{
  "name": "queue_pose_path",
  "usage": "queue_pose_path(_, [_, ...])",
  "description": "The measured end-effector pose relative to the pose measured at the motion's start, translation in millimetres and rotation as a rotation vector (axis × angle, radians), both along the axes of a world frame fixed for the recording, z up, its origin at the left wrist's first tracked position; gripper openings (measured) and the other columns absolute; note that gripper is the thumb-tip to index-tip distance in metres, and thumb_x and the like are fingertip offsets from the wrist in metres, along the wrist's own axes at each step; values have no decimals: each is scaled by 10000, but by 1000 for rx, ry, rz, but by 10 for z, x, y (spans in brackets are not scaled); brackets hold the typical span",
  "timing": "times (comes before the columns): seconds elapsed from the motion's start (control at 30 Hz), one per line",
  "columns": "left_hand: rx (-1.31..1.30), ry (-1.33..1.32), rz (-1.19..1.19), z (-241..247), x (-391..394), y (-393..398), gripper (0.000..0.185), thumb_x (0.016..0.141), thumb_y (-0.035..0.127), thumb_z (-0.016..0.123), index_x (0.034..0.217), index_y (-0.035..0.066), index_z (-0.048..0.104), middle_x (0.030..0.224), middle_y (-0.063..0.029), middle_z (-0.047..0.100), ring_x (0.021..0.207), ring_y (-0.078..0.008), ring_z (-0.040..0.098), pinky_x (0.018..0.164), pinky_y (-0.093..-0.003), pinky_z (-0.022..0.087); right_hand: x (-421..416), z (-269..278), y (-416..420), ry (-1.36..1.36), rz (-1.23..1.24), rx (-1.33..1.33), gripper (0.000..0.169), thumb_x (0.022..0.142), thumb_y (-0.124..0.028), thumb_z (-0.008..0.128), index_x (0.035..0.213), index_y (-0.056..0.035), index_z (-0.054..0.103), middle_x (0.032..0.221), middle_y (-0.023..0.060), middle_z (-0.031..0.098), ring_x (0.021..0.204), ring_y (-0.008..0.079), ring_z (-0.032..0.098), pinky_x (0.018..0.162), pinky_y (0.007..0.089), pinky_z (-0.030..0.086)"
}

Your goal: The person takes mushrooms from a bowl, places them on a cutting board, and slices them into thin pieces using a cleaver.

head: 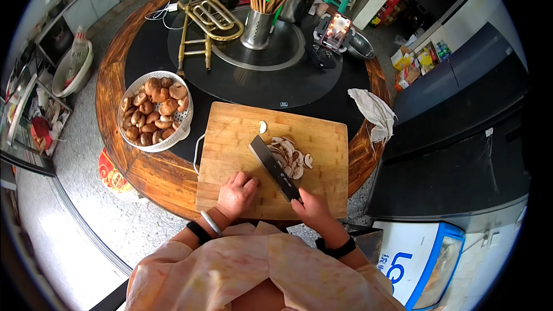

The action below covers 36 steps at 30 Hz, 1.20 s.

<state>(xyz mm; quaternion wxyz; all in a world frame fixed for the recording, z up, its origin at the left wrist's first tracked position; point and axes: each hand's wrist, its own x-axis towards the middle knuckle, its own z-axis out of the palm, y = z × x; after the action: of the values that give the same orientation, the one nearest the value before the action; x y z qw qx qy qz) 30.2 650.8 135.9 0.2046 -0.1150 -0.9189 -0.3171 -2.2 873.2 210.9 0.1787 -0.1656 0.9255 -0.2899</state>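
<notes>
My right hand [313,208] grips the handle end of a broad dark cleaver [275,167], whose blade points up and left over a bamboo cutting board [233,138]. Sliced mushrooms [291,157] lie in a loose heap along the right side of the blade, and one separate slice [262,127] sits near the board's top edge. My left hand [237,192] rests on the lower left of the board, fingers bent; whether anything is under them cannot be seen. Left of the board, whole brown mushrooms [152,112] fill a white plastic colander [185,127].
On the round wooden table [142,177] a brass trombone [207,13], a steel holder of chopsticks [257,30], a steel pot [302,0] and a phone on a stand [336,32] stand farther back. A grey-white cloth [375,114] hangs at the right edge.
</notes>
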Motion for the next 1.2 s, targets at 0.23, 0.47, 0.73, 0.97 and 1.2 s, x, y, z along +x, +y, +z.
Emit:
queue_pose_path(0.23, [13, 28, -14, -110, 2, 64, 211, 692, 57, 619, 902, 80, 606, 906, -89, 555, 804, -282, 562, 644, -370, 511, 165, 330, 96, 6, 155, 86, 201, 821, -234, 529, 811, -41, 477, 680, 195, 563, 689, 419, 554, 597, 496, 428])
queue_pose_path(0.47, [-13, 64, -38, -138, 4, 43, 222, 680, 63, 604, 901, 68, 600, 945, -97, 563, 824, -278, 562, 663, -368, 514, 73, 106, -176, 5, 150, 112, 194, 826, -231, 502, 818, -37, 481, 726, 193, 581, 694, 417, 563, 618, 508, 433])
queue_pose_path(0.73, [27, 50, -62, -119, -13, 53, 249, 675, 61, 605, 924, 55, 597, 935, -106, 556, 826, -284, 553, 698, -373, 504, 70, 139, -211, -4, 147, 126, 189, 823, -231, 506, 828, -43, 488, 715, 192, 583, 694, 414, 564, 617, 513, 430])
queue_pose_path(0.97, [-11, 10, -60, -194, 19, 23, 274, 668, 69, 610, 942, 56, 597, 963, -110, 561, 850, -284, 559, 714, -373, 506, 57, 251, -89, -40, 182, 79, 198, 826, -235, 515, 834, -40, 489, 714, 199, 571, 706, 415, 558, 613, 498, 427])
queue_pose_path(1.2, [-21, 76, -87, -212, 37, -18, 275, 680, 70, 584, 954, 51, 593, 993, -116, 557, 865, -285, 562, 733, -372, 509, 21, 156, -148, -100, 146, 52, 191, 827, -232, 508, 846, -43, 490, 731, 200, 580, 715, 420, 558, 634, 505, 430])
